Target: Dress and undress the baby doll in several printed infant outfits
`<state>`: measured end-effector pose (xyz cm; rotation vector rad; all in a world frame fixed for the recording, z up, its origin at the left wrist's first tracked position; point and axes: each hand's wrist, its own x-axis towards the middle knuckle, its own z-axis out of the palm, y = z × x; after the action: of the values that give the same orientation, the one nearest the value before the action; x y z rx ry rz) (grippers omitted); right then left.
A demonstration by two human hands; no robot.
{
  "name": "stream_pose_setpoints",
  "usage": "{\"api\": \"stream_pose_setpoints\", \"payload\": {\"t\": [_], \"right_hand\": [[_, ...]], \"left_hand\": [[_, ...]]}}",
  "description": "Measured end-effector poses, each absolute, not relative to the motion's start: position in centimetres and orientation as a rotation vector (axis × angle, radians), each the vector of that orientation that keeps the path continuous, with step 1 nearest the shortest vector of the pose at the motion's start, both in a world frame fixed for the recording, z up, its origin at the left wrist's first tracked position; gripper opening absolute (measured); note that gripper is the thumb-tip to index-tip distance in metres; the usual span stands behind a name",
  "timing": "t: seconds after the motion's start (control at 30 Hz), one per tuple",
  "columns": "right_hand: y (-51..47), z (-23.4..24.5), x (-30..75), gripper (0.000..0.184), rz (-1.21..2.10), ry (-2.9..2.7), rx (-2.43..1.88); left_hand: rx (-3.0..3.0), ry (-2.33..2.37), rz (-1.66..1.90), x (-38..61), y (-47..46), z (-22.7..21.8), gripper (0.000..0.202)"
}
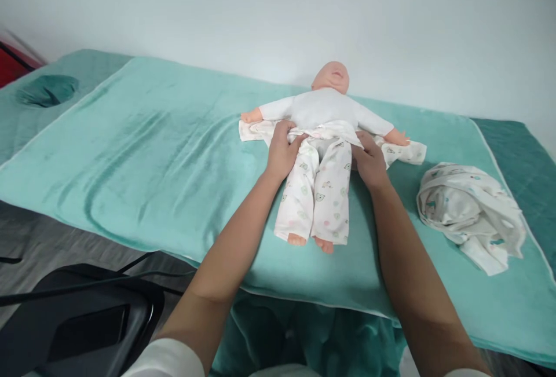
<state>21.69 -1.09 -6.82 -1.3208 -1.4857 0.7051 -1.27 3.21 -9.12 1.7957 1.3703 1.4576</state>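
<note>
A baby doll (319,108) lies on its back, head toward the wall and arms stretched out sideways. Its legs are in white printed baby pants (332,191), with the bare feet poking out below. My left hand (284,148) grips the waist of the pants at one hip, thumb over the cloth. At the other hip my right hand (369,157) is closed on the waistband, its fingertips partly hidden by the fabric. Beneath the doll a printed baby top (410,152) is spread, a sleeve showing on each side.
A crumpled white printed cloth (471,209) lies to the right on the green sheet (152,151). The bed has a face hole (47,90) at the far left. Below its front edge stands a black object with a dark panel (87,330), and cables run nearby. A wall (217,12) backs the bed.
</note>
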Motion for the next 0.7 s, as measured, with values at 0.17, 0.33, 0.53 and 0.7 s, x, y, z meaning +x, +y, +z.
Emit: {"api": "stream_pose_setpoints", "payload": {"t": [0.17,0.33,0.53,0.7], "right_hand": [[-1.8,-6.7,22.0,0.03,0.854,-1.461,-1.315],[-1.7,-7.2,22.4,0.024,0.801,-1.466,-1.349],[-1.2,-7.9,22.8,0.013,0.646,-1.565,-1.409],[-1.3,-7.6,22.4,0.01,0.501,-1.598,-1.406]], "left_hand": [[1.879,1.357,1.522,-1.5,2.5,-9.3,0.013],[1.905,1.324,1.51,-2.0,0.1,-8.7,0.012],[1.951,1.298,1.452,-2.9,-3.1,-8.2,0.015],[1.96,1.31,1.45,-3.0,-3.3,-8.3,0.016]]}}
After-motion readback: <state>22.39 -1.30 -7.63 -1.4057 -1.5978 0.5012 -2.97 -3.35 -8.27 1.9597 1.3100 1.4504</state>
